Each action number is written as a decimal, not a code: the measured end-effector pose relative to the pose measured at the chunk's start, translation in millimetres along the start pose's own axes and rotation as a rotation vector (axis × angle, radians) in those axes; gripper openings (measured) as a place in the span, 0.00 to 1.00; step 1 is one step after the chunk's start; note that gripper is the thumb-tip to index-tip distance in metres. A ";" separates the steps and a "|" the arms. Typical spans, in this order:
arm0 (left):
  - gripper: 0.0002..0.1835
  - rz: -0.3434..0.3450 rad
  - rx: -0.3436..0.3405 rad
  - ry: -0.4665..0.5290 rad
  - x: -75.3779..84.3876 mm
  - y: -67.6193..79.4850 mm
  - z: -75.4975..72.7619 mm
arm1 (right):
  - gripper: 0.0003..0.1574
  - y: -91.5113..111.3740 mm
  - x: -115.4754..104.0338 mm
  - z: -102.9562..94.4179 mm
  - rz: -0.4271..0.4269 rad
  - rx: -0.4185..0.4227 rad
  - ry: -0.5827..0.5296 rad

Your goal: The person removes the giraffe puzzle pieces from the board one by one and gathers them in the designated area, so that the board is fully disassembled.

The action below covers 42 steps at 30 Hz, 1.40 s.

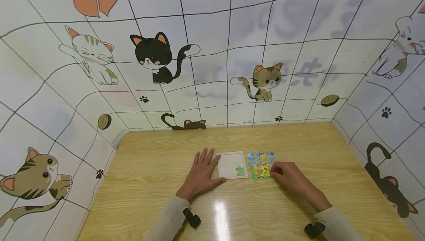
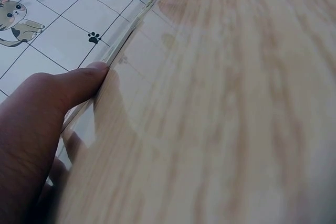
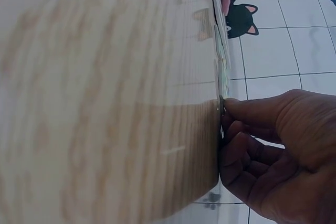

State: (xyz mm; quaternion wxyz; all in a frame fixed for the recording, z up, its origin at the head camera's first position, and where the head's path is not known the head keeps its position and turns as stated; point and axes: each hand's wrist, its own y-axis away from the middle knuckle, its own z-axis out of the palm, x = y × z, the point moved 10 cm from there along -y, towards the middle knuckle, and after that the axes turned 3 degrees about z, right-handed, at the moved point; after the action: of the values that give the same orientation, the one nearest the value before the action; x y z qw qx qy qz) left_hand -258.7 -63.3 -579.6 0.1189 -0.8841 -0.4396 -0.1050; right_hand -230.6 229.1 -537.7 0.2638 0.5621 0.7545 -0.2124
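A white square puzzle tray (image 1: 229, 163) lies on the table, with a single green puzzle piece (image 1: 240, 171) at its lower right. My left hand (image 1: 203, 172) rests palm down, fingers spread; its thumb and index finger reach the tray's left side. Right of the tray lies a colourful patch of puzzle pieces (image 1: 260, 165) in blue, yellow, green and red. At the patch's right edge my right hand (image 1: 289, 174) has its fingers curled, thumb and fingertips pinching a puzzle piece mostly hidden by them. In the right wrist view the right hand (image 3: 268, 150) appears low against the tabletop.
The light wooden table (image 1: 159, 159) reaches back to a white wall (image 1: 216, 56) with black grid lines and cartoon cats. Similar side walls stand left and right. Each sleeved wrist carries a small black camera, such as the left camera (image 1: 192, 217).
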 end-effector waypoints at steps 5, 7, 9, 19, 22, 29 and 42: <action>0.53 0.000 0.001 -0.001 -0.7 0.0 1.5 | 0.08 0.3 1.5 1.0 -0.003 0.002 0.007; 0.53 0.000 0.004 0.004 -0.9 0.0 1.8 | 0.09 0.2 2.2 1.2 -0.002 0.005 0.012; 0.53 -0.002 0.003 0.006 -1.6 -0.2 2.7 | 0.09 0.2 2.5 1.3 0.001 0.009 0.010; 0.53 -0.010 -0.003 -0.015 -4.5 0.7 4.8 | 0.05 -7.7 -17.4 3.2 -0.031 0.017 0.000; 0.53 -0.010 -0.005 -0.012 -4.1 1.5 4.0 | 0.02 -14.2 -29.3 9.2 -0.054 0.000 0.007; 0.54 -0.015 -0.018 -0.010 -3.0 2.7 2.9 | 0.05 -30.1 -51.4 29.3 -0.104 -0.055 0.008; 0.54 -0.003 0.000 0.000 -2.4 0.2 2.6 | 0.14 -47.5 -76.7 44.9 -0.195 -0.137 0.037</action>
State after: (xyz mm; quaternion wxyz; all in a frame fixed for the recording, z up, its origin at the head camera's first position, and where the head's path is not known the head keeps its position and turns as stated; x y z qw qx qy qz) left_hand -259.7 -64.5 -582.8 0.1186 -0.8833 -0.4412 -0.1052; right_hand -251.5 131.7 -522.3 0.2656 0.4707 0.8231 -0.1744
